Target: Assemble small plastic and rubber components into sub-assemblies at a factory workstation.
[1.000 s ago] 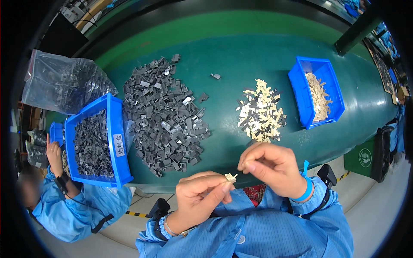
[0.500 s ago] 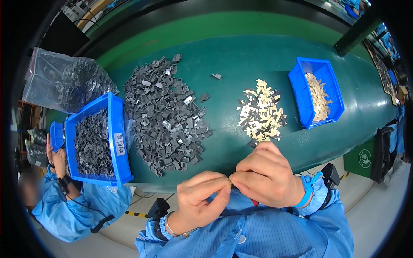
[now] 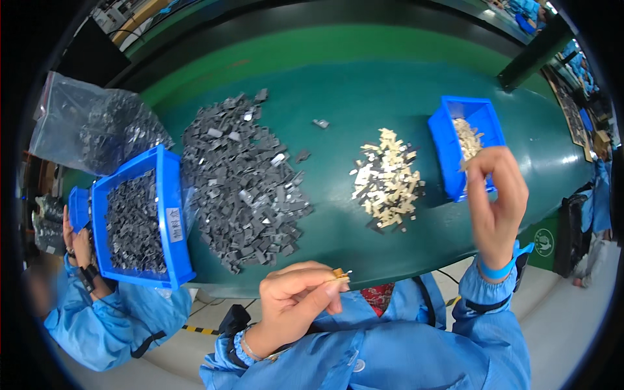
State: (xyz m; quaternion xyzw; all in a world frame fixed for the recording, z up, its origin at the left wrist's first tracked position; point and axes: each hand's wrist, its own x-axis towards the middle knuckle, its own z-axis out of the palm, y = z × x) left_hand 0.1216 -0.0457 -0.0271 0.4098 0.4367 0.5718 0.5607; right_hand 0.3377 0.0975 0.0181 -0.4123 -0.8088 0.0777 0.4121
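Observation:
My left hand (image 3: 296, 300) is closed in a pinch near the table's front edge. A small yellowish-tan piece (image 3: 340, 275) sticks out between its thumb and forefinger, with a tiny pale tip. My right hand (image 3: 499, 198) hangs over the near side of the right blue bin (image 3: 443, 153), its thumb and forefinger bent together. What it grips, if anything, is too small to make out. Inside that bin lie thin beige pieces (image 3: 465, 136). Between the hands, farther back, a pile of cream and dark small pieces (image 3: 389, 182) rests on the green table (image 3: 338, 214).
A large heap of dark grey plastic parts (image 3: 244, 188) spreads left of centre. Beside it stand a labelled blue bin (image 3: 174, 224) of similar parts and a clear plastic bag (image 3: 97, 127). Two stray parts lie near the heap. A co-worker (image 3: 120, 318) in blue sits at left.
My right hand has left my left hand and moved right and away to the right blue bin. The small piece now shows in my left hand, which stays nearly in place.

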